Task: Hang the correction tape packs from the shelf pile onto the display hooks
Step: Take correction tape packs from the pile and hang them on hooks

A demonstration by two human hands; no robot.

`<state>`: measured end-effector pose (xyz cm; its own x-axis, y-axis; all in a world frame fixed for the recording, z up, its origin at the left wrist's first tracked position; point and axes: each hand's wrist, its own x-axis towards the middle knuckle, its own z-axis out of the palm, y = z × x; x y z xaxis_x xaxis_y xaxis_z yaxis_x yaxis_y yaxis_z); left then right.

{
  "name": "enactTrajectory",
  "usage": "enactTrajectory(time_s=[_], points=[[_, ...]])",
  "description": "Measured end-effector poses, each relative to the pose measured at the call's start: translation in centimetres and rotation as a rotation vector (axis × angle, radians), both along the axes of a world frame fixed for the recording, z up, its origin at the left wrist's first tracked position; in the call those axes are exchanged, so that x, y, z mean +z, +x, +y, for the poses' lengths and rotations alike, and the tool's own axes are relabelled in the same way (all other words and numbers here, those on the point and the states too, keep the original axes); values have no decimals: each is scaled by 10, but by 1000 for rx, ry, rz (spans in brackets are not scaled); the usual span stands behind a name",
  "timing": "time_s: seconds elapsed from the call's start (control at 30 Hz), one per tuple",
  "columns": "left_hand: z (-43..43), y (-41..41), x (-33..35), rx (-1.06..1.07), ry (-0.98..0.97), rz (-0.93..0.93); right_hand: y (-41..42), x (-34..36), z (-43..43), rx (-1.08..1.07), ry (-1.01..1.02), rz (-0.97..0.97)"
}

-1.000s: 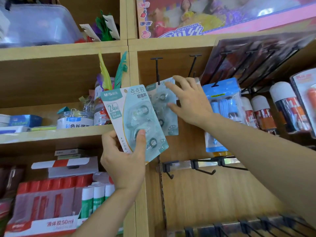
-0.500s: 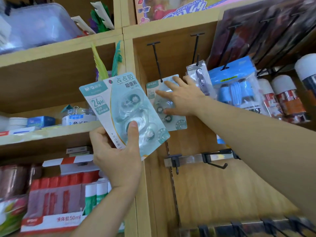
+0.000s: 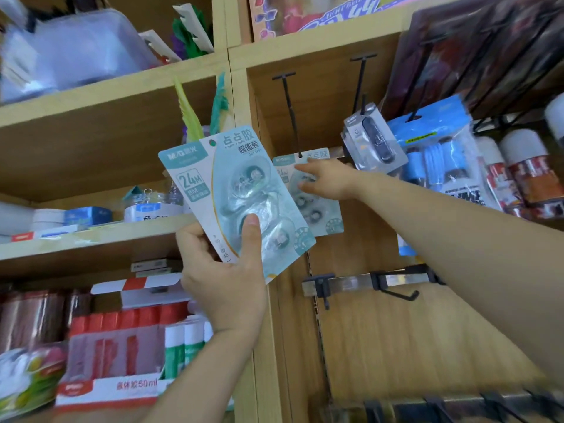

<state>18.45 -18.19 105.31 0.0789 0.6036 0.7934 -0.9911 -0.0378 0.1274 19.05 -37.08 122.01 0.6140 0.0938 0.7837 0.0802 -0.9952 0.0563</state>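
Observation:
My left hand (image 3: 224,276) grips a teal and white correction tape pack (image 3: 213,178) by its lower edge, thumb on the clear blister, holding it up tilted in front of the shelf divider. A second identical pack (image 3: 323,215) hangs on a long black display hook (image 3: 290,114) inside the right bay. My right hand (image 3: 329,183) reaches across with straight fingers touching the front of that hanging pack near its top. Part of the hanging pack is hidden behind the held pack and my right hand.
Another black hook (image 3: 360,80) to the right carries a grey blister pack (image 3: 374,138), then blue bagged goods (image 3: 436,148) and spray cans (image 3: 531,172). A metal rail with hooks (image 3: 366,282) runs below. Left shelves hold glue bottles (image 3: 183,349), a red box (image 3: 110,355) and small boxes.
The view has tilted upward a little. My right hand slid down and off the hanging pack's top, fingers now resting on its front. My left hand keeps holding its pack, slightly lower.

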Motion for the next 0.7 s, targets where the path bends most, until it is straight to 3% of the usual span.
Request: enactTrajectory(time_s=[0.17, 0.3, 0.5, 0.7], points=[[0, -1, -1, -22, 17, 2, -43, -28, 20, 562, 363, -185], [0, -6, -1, -41, 25, 20, -79, -50, 38, 764, 596, -36], [0, -10, -1, -51, 99, 31, -102, -78, 46, 790, 559, 45], [0, -8, 1, 27, 214, 31, -118, -85, 45, 885, 730, 110]])
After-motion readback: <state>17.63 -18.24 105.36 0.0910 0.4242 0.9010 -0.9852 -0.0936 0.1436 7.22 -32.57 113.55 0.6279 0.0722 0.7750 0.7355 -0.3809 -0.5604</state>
